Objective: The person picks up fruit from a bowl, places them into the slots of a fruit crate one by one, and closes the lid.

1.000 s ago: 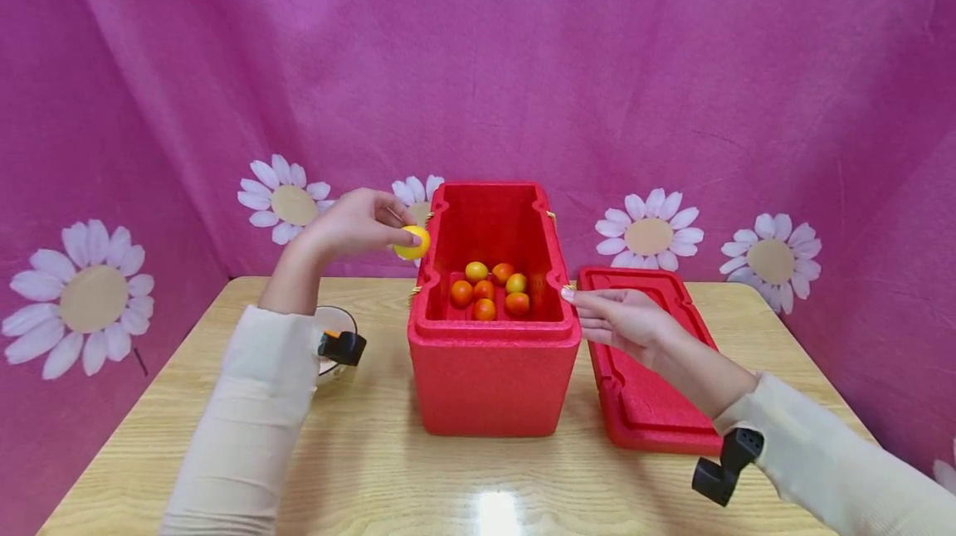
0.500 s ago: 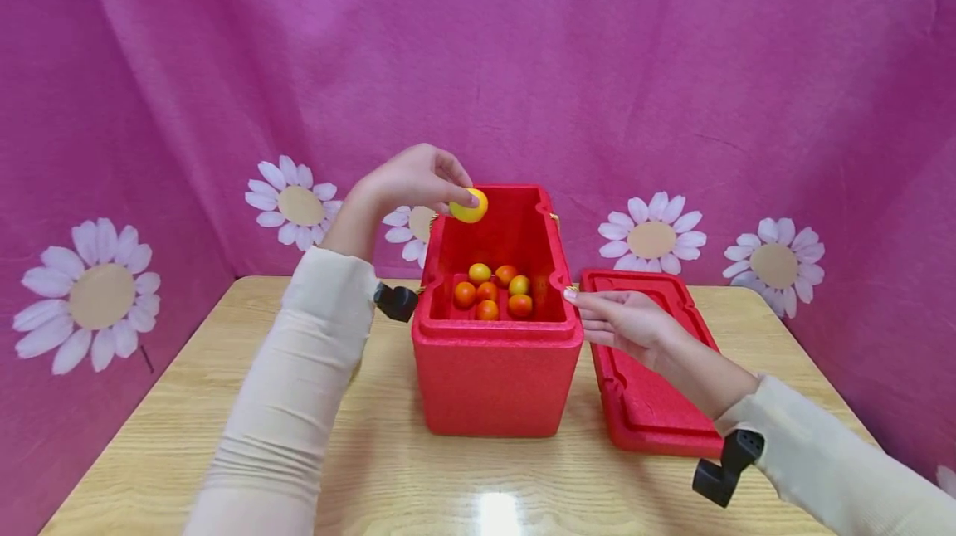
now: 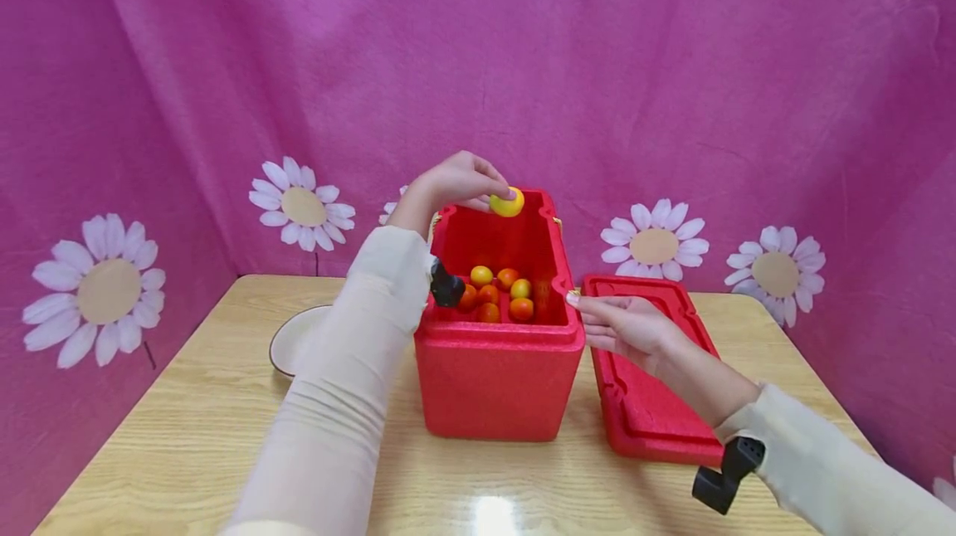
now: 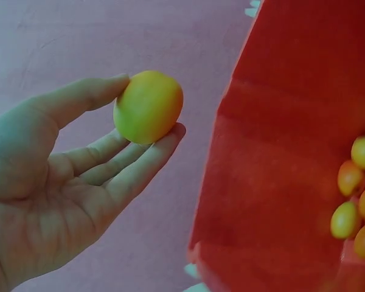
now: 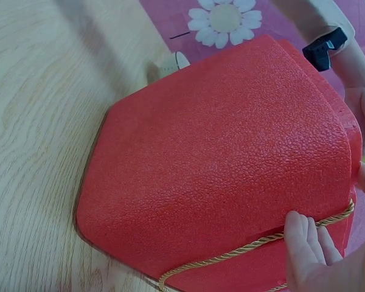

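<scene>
Between thumb and fingertips my left hand (image 3: pixel 461 179) pinches a yellow tomato (image 3: pixel 507 202), over the far part of the open red foam box (image 3: pixel 496 391). In the left wrist view this tomato (image 4: pixel 149 108) shades from green to orange, and the box wall stands to its right. Several orange and yellow tomatoes (image 3: pixel 521 309) lie on the box's floor, some hidden behind the left wrist's camera. My right hand (image 3: pixel 631 327) grips the box's right rim, thumb on top and fingers flat against the outside, by a twisted gold cord (image 5: pixel 243 248).
The red lid (image 3: pixel 660 403) lies on the wooden table (image 3: pixel 172 436) to the right, partly under my right forearm. A white dark-rimmed bowl (image 3: pixel 287 345) stands left of the box, half hidden by my left sleeve. A pink flowered curtain (image 3: pixel 478 46) closes off the back.
My left hand has carried the yellow tomato rightward, from beside the box's left edge to above its opening. The right hand keeps its hold on the rim.
</scene>
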`<action>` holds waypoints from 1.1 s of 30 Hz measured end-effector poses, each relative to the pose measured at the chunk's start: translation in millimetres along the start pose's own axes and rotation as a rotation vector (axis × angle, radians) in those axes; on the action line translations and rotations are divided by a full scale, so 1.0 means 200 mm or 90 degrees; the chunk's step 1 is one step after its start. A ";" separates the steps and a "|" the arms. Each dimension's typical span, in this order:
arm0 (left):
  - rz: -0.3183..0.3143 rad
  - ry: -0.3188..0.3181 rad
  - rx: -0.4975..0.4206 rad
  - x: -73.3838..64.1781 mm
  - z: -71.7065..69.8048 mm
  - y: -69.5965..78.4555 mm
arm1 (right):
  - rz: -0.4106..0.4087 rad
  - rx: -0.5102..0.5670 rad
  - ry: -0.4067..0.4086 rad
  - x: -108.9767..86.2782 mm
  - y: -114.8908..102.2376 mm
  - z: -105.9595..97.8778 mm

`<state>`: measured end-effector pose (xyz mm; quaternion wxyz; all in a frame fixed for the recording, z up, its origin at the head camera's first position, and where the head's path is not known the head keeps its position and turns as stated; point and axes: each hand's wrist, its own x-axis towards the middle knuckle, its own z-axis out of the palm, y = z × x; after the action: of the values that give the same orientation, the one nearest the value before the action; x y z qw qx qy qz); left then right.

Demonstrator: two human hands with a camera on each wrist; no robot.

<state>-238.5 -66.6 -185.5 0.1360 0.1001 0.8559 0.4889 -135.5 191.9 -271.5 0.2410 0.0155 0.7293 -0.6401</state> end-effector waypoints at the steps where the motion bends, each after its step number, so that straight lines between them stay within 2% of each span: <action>1: -0.001 -0.002 -0.013 0.01 0.01 0.00 | 0.000 0.001 0.000 0.00 0.00 0.00; 4: -0.009 -0.005 -0.025 0.03 0.04 0.00 | -0.002 0.003 -0.002 0.00 -0.01 0.00; 8: -0.027 0.011 0.017 0.07 0.07 -0.01 | -0.002 -0.003 0.000 -0.01 -0.02 -0.01; 12: -0.045 0.057 0.098 0.09 0.09 0.00 | 0.002 -0.011 0.003 -0.02 -0.02 -0.01; 14: -0.045 0.091 0.134 0.10 0.10 0.01 | 0.006 -0.016 0.005 -0.02 -0.03 -0.01; 18: -0.038 0.139 0.149 0.09 0.10 0.04 | 0.011 -0.019 0.007 -0.03 -0.03 -0.01; 22: -0.022 0.129 0.147 0.03 0.07 0.10 | 0.005 -0.022 0.005 -0.03 -0.03 -0.01; 27: 0.018 0.125 0.145 -0.09 -0.04 0.15 | -0.007 -0.020 -0.005 -0.03 -0.03 0.01; 30: 0.046 0.147 0.153 -0.17 -0.12 0.13 | -0.007 -0.010 -0.007 -0.03 -0.02 0.02; 33: 0.063 0.163 0.151 -0.24 -0.17 0.06 | -0.007 -0.001 -0.009 -0.03 -0.02 0.02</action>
<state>-204.4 -103.6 -152.8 -0.0114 0.0944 0.9119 0.3992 -130.4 189.5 -265.4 0.2426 0.0067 0.7281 -0.6411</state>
